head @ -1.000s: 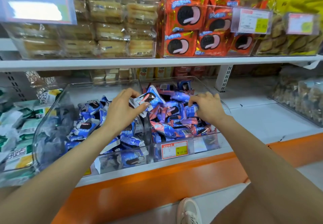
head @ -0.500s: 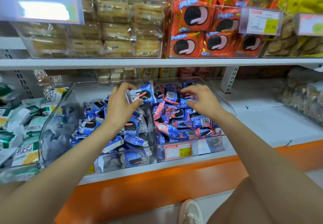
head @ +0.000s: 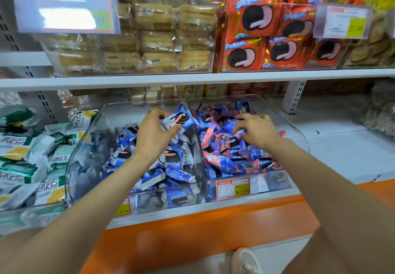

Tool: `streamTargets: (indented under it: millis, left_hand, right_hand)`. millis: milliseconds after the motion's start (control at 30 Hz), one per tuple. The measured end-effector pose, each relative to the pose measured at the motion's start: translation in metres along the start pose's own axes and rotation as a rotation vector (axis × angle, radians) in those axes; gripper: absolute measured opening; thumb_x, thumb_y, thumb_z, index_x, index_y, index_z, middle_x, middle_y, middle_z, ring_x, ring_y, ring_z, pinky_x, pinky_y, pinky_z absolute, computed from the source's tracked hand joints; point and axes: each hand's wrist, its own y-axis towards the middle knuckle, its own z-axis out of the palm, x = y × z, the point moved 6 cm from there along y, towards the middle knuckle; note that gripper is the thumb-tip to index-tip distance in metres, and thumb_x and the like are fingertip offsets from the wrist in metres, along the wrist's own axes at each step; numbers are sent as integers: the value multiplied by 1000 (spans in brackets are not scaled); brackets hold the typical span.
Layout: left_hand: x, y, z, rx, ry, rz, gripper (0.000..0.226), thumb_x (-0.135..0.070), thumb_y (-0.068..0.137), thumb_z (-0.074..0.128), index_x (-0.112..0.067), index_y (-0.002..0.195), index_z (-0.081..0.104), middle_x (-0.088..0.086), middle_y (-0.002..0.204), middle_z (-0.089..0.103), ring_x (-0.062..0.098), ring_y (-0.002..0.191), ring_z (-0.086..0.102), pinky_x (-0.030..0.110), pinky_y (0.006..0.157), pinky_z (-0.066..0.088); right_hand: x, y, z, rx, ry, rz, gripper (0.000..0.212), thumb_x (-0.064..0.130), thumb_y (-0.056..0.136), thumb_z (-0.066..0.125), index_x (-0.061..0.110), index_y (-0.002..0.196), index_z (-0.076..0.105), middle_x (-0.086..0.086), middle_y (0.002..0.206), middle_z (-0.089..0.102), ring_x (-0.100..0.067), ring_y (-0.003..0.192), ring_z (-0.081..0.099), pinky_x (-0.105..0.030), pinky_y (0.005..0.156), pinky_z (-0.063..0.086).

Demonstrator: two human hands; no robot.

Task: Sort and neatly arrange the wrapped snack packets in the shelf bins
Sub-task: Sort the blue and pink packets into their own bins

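Note:
Two clear plastic bins stand side by side on the lower shelf. The left bin holds blue-and-white cookie packets. The right bin holds blue-and-pink packets. My left hand hovers over the left bin near the divider and pinches one blue-and-white packet between thumb and fingers. My right hand lies on the pile in the right bin, its fingers curled round a blue packet.
Green-and-white packets fill a bin at far left. The upper shelf carries pale cake packs and orange cookie packs. Bare white shelf lies to the right. An orange base and my shoe are below.
Both hands have shifted slightly toward the back of the bins. The left still holds its packet. The right has moved from reaching across the pile to closing on a blue packet.

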Motion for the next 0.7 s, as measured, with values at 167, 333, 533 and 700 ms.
streamTargets:
  millis: [167, 333, 533, 700]
  left_hand:
    - [1, 1, -1, -2, -27, 5, 33, -27, 83, 70, -12, 104, 51, 7, 109, 55, 32, 82, 59, 31, 66, 38]
    - [-3, -1, -2, -1, -43, 4, 32, -27, 84, 69, -12, 106, 52, 2, 104, 52, 23, 85, 50, 28, 66, 32]
    - [-7, -5, 10, 74, -53, 7, 28, -26, 84, 69, -14, 103, 51, 0, 107, 52, 21, 84, 50, 27, 64, 33]
    - [-6, 0, 13, 92, -55, -18, 32, -28, 85, 68, -12, 107, 52, 2, 110, 53, 21, 76, 52, 24, 56, 36]
  right_hand:
    - [-19, -15, -15, 46, -12, 74, 30, 12, 80, 55, 37, 89, 69, 13, 129, 56, -13, 121, 47, -39, 105, 22]
    - [-20, -19, -27, -18, 4, 130, 16, 16, 80, 52, 20, 80, 67, 2, 90, 68, -21, 104, 51, -35, 95, 26]
    - [15, 0, -7, 67, 191, -12, 51, 34, 85, 66, 27, 133, 49, -8, 131, 54, -26, 122, 45, -36, 100, 35]
    - [23, 6, 17, 179, 8, 5, 58, 40, 84, 65, 22, 136, 45, -7, 134, 48, -26, 128, 34, -46, 110, 20]
